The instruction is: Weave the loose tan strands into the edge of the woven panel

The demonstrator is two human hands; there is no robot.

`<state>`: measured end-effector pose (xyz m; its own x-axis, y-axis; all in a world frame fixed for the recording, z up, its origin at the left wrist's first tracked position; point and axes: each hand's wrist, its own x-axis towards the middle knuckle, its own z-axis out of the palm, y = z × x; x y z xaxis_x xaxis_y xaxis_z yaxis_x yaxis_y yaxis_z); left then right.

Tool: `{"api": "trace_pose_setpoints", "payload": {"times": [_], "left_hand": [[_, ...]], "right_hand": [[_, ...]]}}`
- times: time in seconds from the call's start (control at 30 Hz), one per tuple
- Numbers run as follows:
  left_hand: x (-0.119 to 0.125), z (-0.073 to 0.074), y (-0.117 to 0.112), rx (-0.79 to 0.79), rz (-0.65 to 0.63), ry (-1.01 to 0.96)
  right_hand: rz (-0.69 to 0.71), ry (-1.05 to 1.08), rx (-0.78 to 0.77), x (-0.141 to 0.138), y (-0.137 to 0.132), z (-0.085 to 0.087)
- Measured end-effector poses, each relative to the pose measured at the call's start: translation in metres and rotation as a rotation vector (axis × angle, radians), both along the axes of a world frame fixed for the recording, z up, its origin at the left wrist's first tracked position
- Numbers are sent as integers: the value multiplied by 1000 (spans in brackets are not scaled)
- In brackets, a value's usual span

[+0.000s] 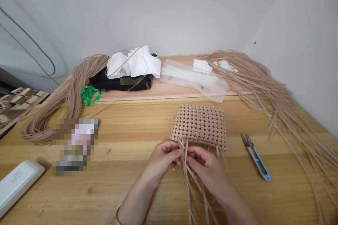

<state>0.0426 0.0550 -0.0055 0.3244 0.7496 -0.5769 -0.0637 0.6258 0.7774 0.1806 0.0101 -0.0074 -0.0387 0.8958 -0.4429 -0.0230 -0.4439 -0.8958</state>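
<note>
A tan woven mat (200, 124) lies on the wooden table (126, 182), with loose cane strips (188, 182) trailing from its near edge toward me. My left hand (164, 157) pinches strips at that edge, fingers closed. My right hand (206, 168) is right beside it, fingers closed round other strips of the same fringe. Both hands meet just below the mat's left near corner.
Blue thread snips (255, 156) lie right of the mat. Long cane bundles sprawl at the right (280, 105) and coil at the left (66, 102). At the back are a black bag (118, 82) with white paper, a plastic sleeve (192, 77) and green tape (89, 95). A white case (18, 182) sits near left.
</note>
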Motion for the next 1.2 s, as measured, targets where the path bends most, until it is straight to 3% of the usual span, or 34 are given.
{"api": "trace_pose_setpoints", "payload": {"times": [0.33,0.87,1.2], "left_hand": [[6,-5,-2,73,-58,38],[1,-4,-1,25,-84,-8],[0,-7,-2,35,-63,-60]], "right_hand": [[40,-290,107,0,4,7],[-43,-274,87,6,0,1],[102,-172,30,5,7,13]]}}
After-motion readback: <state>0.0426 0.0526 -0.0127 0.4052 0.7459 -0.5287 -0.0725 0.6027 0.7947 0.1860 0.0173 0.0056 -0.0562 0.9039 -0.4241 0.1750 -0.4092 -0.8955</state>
